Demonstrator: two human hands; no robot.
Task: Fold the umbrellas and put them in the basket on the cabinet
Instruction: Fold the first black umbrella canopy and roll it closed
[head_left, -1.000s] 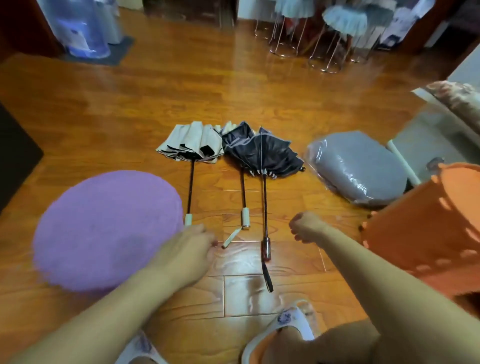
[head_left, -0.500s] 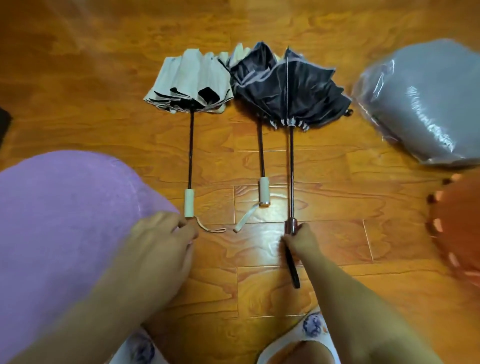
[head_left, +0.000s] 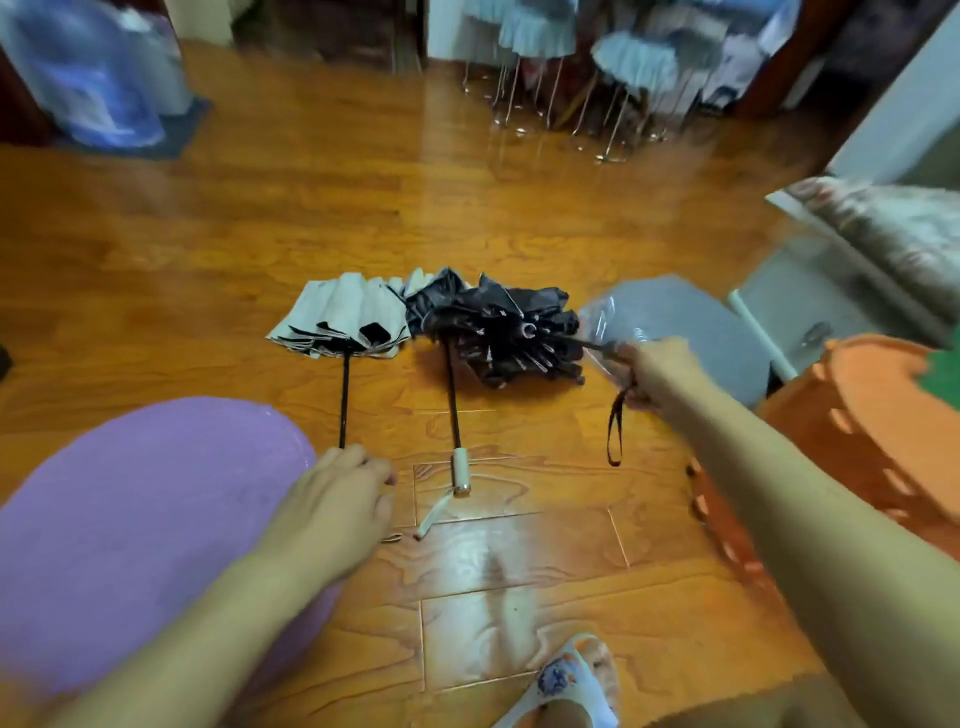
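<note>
Three half-collapsed umbrellas are on the wooden floor. My right hand (head_left: 657, 371) grips the handle of the dark umbrella (head_left: 514, 338) and has swung it up, canopy pointing left, its strap (head_left: 614, 434) dangling. A second dark umbrella (head_left: 453, 400) with a cream handle lies in the middle. At the left lies the beige umbrella (head_left: 345, 319); my left hand (head_left: 340, 499) covers its handle, fingers curled over it. The orange basket (head_left: 857, 431) stands at the right.
A purple round cushion (head_left: 140, 519) lies at the left and a grey cushion in plastic wrap (head_left: 691, 332) behind my right hand. A low white cabinet (head_left: 810, 301) is at the right. Stools and a water dispenser stand at the back. My slippered foot (head_left: 566, 680) is below.
My right hand has lifted the dark umbrella by its handle and swung it to the right, off the floor. My left hand has stayed at the beige umbrella's handle. The head has tilted up.
</note>
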